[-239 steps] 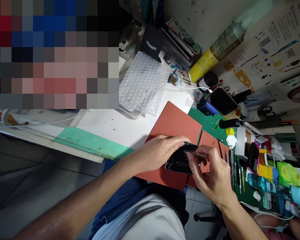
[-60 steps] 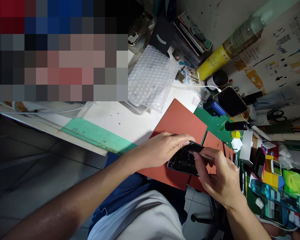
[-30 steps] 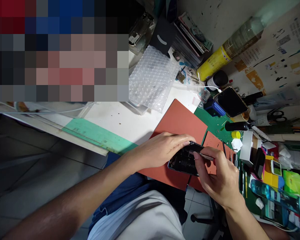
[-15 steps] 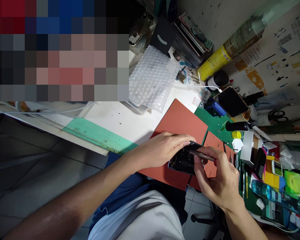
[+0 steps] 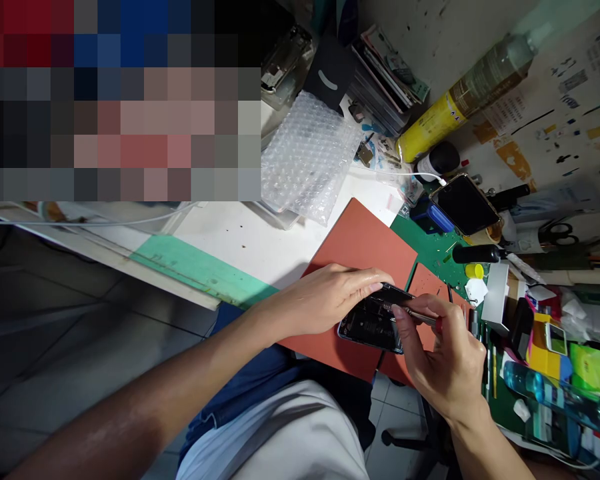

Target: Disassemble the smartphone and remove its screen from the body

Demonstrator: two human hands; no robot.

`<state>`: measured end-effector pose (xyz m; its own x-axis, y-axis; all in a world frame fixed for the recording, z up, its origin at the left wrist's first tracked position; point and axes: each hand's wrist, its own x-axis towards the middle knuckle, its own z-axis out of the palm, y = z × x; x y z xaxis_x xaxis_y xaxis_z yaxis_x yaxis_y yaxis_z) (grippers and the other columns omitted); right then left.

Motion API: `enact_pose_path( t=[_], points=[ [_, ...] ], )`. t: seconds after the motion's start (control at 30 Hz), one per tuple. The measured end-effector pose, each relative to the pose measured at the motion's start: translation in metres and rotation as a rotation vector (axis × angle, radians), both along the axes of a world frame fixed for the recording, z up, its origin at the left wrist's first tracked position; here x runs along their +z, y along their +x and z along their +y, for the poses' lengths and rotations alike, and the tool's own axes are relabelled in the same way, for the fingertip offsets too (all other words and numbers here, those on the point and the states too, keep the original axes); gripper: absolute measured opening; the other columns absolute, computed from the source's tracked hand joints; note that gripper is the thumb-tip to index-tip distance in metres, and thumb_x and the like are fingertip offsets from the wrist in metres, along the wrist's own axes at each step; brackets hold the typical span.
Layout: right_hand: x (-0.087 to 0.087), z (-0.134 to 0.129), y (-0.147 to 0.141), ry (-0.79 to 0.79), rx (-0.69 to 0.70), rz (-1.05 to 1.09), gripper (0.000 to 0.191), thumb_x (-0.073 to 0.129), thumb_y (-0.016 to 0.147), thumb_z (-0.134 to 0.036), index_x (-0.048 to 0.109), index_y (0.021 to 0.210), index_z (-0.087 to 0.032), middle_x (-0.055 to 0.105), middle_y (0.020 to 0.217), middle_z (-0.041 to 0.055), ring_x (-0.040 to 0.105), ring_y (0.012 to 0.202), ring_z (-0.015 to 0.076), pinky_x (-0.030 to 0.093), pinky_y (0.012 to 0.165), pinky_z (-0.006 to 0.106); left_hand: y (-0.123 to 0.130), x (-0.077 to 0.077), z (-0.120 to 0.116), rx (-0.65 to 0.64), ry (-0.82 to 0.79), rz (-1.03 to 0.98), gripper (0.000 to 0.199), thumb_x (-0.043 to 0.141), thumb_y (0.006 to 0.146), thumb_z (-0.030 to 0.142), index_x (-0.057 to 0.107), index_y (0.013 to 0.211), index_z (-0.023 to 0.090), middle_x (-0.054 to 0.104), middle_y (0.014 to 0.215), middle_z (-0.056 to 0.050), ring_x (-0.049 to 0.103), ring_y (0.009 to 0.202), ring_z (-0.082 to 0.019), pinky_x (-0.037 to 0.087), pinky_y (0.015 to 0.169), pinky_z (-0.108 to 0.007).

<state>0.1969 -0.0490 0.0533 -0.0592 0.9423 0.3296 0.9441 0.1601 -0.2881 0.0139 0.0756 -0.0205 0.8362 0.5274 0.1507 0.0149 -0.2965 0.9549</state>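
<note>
An opened smartphone (image 5: 367, 328) with its dark inner parts showing lies on a reddish-brown mat (image 5: 357, 243). My left hand (image 5: 327, 293) grips the phone along its far edge, thumb and fingers close together there. Between the thumb and fingers of my right hand (image 5: 445, 350) is a slim screwdriver (image 5: 423, 318) with a metal shaft and a red part near its rear. Its front end points down over the phone's inside; the tip itself is too small to make out.
Bubble wrap (image 5: 310, 157) lies on the white tabletop beyond the mat. A phone on a white cable (image 5: 465, 203) leans at the back right. Along the right stand a yellow-labelled bottle (image 5: 433, 123), a black-handled tool (image 5: 476, 254), and a blue water bottle (image 5: 555, 387).
My right hand has shifted slightly to the right with the screwdriver, uncovering more of the phone's inside. My left hand stays on the phone's edge.
</note>
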Motion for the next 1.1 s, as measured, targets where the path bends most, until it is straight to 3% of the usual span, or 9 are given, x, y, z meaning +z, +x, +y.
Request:
enact_pose_path(
  t=[0.37,0.57,0.7,0.93,1.1],
  points=[
    [-0.002,-0.005,0.003,-0.004,-0.082,0.100,0.022,0.073,0.099,-0.014,0.059,0.114,-0.022,0.075,0.091,0.0001,0.080,0.074,0.0149,0.066,0.066,0.022,0.000,-0.001,0.000,0.005,0.002,-0.002,0.037,0.037,0.116,0.030,0.065,0.140,0.027,0.079,0.134,-0.002,0.077,0.118,-0.020,0.059,0.103,-0.033],
    [0.002,-0.023,0.011,-0.033,-0.213,0.353,0.022,0.075,0.098,-0.017,0.062,0.115,-0.023,0.074,0.098,0.0033,0.080,0.082,0.0185,0.071,0.074,0.031,-0.001,-0.002,0.000,0.022,-0.017,0.014,0.041,0.039,0.115,0.030,0.064,0.147,0.035,0.076,0.141,0.002,0.075,0.124,-0.019,0.058,0.106,-0.033],
    [0.011,-0.040,0.017,0.015,-0.313,0.519,0.022,0.077,0.099,-0.019,0.063,0.115,-0.024,0.077,0.095,0.0030,0.080,0.080,0.0194,0.069,0.069,0.030,-0.003,-0.002,0.000,0.040,-0.004,0.030,0.040,0.042,0.114,0.033,0.065,0.146,0.036,0.076,0.141,0.003,0.073,0.128,-0.019,0.057,0.112,-0.033],
    [0.030,-0.047,0.033,0.125,-0.462,0.773,0.021,0.077,0.101,-0.025,0.058,0.110,-0.024,0.073,0.072,-0.0031,0.073,0.059,0.0153,0.062,0.056,0.026,0.006,0.015,-0.001,0.088,0.058,0.100,0.036,0.047,0.112,0.047,0.072,0.132,0.031,0.081,0.130,0.000,0.078,0.117,-0.021,0.060,0.102,-0.030],
    [0.027,-0.036,0.036,0.182,-0.451,0.887,0.021,0.077,0.101,-0.029,0.057,0.106,-0.024,0.073,0.069,-0.0037,0.072,0.055,0.0151,0.061,0.054,0.025,0.017,0.029,-0.003,0.068,0.053,0.099,0.032,0.049,0.112,0.043,0.072,0.129,0.029,0.080,0.129,-0.001,0.076,0.118,-0.020,0.058,0.103,-0.030]
  ],
)
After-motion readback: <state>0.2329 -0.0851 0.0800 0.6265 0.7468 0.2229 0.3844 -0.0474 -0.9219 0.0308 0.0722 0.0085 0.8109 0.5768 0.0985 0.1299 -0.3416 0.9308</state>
